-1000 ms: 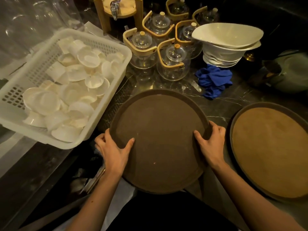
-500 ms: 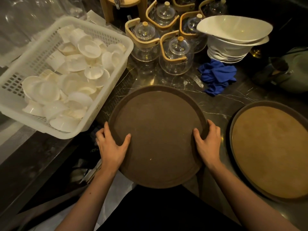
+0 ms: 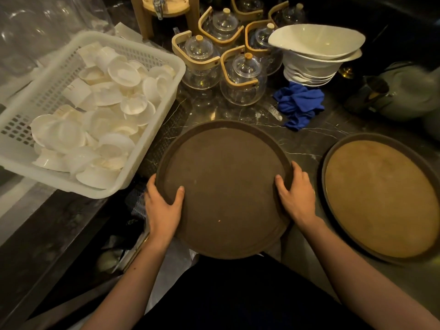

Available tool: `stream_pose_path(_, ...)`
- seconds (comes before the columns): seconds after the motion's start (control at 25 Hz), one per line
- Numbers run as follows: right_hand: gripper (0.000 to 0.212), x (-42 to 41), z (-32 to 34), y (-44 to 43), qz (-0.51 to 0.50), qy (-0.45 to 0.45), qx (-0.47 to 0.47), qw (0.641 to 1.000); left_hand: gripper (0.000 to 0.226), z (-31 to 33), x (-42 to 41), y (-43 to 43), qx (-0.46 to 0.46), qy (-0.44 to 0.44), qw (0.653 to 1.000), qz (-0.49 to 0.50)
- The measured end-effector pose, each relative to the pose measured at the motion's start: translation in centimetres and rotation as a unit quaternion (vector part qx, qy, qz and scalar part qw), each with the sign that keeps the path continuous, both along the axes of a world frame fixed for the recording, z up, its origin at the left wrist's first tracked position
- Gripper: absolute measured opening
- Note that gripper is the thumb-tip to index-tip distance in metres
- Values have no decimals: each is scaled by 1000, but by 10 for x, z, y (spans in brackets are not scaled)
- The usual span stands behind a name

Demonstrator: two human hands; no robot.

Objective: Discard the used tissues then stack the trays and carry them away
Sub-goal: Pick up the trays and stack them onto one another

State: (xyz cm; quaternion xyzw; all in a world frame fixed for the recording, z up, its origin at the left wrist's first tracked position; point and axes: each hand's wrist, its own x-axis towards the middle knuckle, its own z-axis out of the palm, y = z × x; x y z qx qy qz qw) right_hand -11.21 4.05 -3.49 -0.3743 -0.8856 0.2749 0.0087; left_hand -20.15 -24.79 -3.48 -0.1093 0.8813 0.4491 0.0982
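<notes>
We cannot see the fingers of our left hand (image 3: pixel 164 208) or right hand (image 3: pixel 296 195) beneath the dark tray (image 3: pixel 223 186); the tan tray (image 3: pixel 381 198) runs past the right edge.

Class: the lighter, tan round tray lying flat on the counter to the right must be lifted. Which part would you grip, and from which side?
Probably the raised dark rim of the tan tray, at two opposite edges, from the near side. It is wide, flat and shallow, with no handles, so one hand per side would likely keep it level.
</notes>
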Motion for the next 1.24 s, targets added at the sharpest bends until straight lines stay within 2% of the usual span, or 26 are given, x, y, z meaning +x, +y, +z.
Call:
stream_pose_path(0.2, 70, 17, -4, -12, -30, -43, 24, 998, 73, 0, -1, -6, 13, -7, 1000, -20)
stream_pose_path(0.44, 70, 48, -6, -41, -76, -22, 27, 997, 75, 2, -6, -18, -6, 7, 998, -65)
stream_pose_path(0.76, 72, 75, -4, -47, -113, 55, -4, 992, 80, 9, 2, -18, -23, 11, 995, -94)
stream_pose_path(1.08, 66, 127, 17, 3, -136, 129, 30, 982, 87, 38, 37, 27, -39, 34, 989, -140)
stream_pose_path(1.24, 65, 168, 32, 59, -148, 153, 46, 976, 86, 53, 61, 74, -51, 41, 976, -209)
